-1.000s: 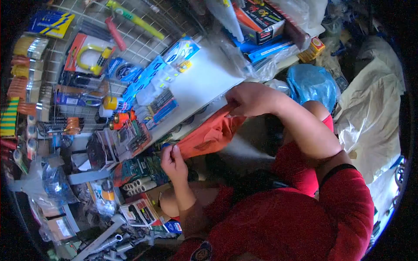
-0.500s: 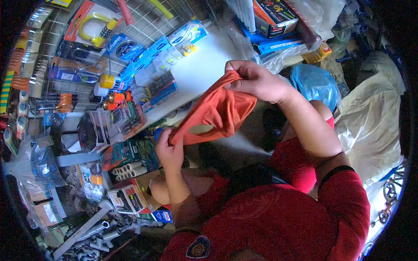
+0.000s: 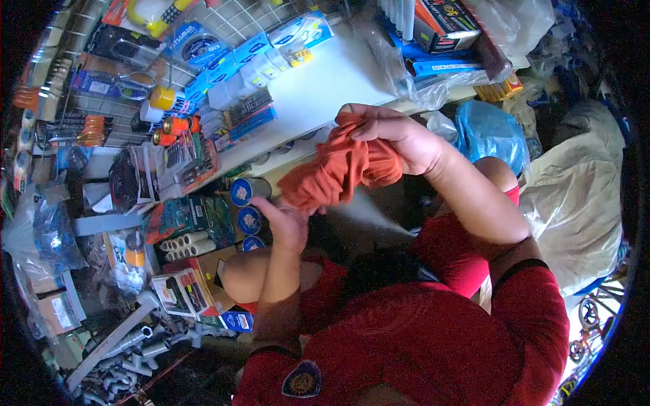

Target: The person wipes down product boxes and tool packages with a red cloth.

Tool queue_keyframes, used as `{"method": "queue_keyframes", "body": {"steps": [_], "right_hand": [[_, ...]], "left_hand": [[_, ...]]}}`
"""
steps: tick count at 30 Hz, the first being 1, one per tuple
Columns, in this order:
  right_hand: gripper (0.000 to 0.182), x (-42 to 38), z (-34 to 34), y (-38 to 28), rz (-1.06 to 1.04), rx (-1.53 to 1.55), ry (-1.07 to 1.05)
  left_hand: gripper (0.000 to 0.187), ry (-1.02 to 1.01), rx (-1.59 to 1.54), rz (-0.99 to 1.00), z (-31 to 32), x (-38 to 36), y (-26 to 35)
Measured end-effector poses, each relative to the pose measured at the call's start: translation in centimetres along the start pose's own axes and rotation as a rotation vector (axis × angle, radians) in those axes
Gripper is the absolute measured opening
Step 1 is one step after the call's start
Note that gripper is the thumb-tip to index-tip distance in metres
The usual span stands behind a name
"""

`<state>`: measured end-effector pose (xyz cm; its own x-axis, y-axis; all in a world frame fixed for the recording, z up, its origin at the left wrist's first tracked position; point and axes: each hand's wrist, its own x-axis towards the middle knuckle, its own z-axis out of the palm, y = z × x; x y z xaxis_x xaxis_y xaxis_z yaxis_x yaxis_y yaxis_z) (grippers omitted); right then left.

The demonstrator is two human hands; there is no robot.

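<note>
A bunched orange cloth (image 3: 342,169) is held up between my two hands, above my lap. My right hand (image 3: 399,139) grips its upper end, thumb and fingers closed on the fabric. At the lower left end, my left hand (image 3: 290,227) has its fingers curled against the cloth and partly hidden by it. The left thumb sticks out to the side, off the fabric. Just beyond that thumb stand several cans with blue lids (image 3: 242,192) in a row under the shelf edge.
A white shelf top (image 3: 325,88) lies ahead, with blue boxes (image 3: 233,61) and small packaged goods along its left. At the right are a blue plastic bag (image 3: 491,135) and a beige cover (image 3: 569,196). Metal tools (image 3: 135,348) pile up at lower left.
The cloth has gone from stretched out to crumpled together. My left hand has moved right and up, closer to my right hand, and its thumb has come away from the cloth.
</note>
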<state>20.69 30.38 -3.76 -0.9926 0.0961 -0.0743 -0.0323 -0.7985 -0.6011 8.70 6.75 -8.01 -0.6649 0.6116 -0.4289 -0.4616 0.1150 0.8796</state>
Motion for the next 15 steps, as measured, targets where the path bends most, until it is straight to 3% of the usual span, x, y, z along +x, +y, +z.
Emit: {"method": "queue_keyframes", "body": {"steps": [2,3,5,6,7,11,15], "right_hand": [[0.039,0.0,0.2,0.1,0.01,-0.035,-0.032],[0.039,-0.1,0.3,0.2,0.017,-0.073,-0.062],[0.041,0.1,0.5,0.7,0.017,-0.087,-0.088],[0.043,0.2,0.6,0.9,0.015,-0.102,-0.116],[0.047,0.0,0.9,0.9,0.002,-0.114,-0.101],[0.057,0.0,1.8,1.0,0.006,-0.086,-0.156],[0.082,-0.3,2.0,1.9,-0.016,-0.064,-0.159]], "left_hand": [[0.115,-0.286,-0.209,0.193,0.1,0.3,-0.7],[0.115,-0.286,-0.209,0.19,0.1,0.2,-0.6],[0.096,-0.366,-0.177,0.25,0.5,-0.3,0.0],[0.1,-0.405,-0.16,0.281,0.8,-0.6,0.4],[0.116,-0.416,-0.306,0.267,1.4,-0.9,1.1],[0.121,-0.328,-0.225,0.312,2.7,-1.4,1.3],[0.119,-0.419,-0.176,0.328,3.5,-1.3,-0.6]]}}
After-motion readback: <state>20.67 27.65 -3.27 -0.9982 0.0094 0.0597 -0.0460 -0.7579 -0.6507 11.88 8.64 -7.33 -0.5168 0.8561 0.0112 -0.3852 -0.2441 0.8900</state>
